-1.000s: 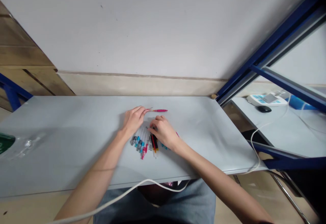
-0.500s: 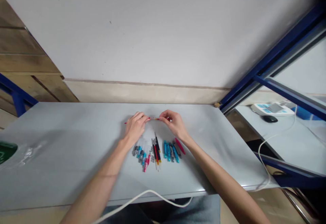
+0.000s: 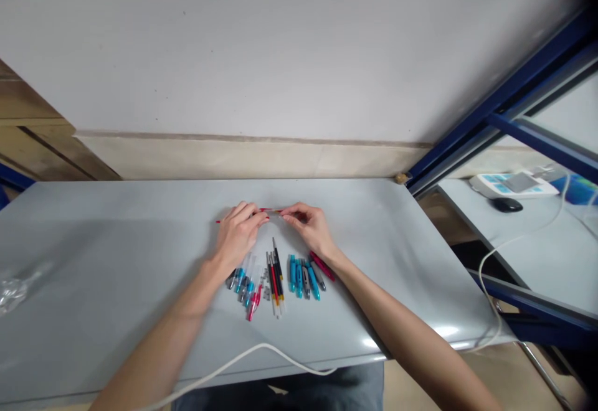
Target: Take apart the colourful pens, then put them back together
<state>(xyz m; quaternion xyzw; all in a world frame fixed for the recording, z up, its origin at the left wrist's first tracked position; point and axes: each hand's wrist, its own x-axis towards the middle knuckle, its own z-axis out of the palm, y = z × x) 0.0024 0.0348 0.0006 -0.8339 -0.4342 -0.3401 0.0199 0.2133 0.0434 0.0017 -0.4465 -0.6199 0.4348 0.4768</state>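
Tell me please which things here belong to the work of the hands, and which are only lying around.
Work: left hand, right hand, the thin red pen part held between them, the rows of pen parts below.
Lying about: white cable, clear plastic wrap, computer mouse, white desk device.

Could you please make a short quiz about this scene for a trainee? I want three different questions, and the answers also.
1. True or false: the left hand and the right hand both hold the thin red pen part.
2. Which colour do most pieces in the group of pen parts below the right hand show? A blue, B green, C white.
3. Which hand is nearer the loose red pen barrel?

Key: 1 true; 2 A; 3 the right hand.
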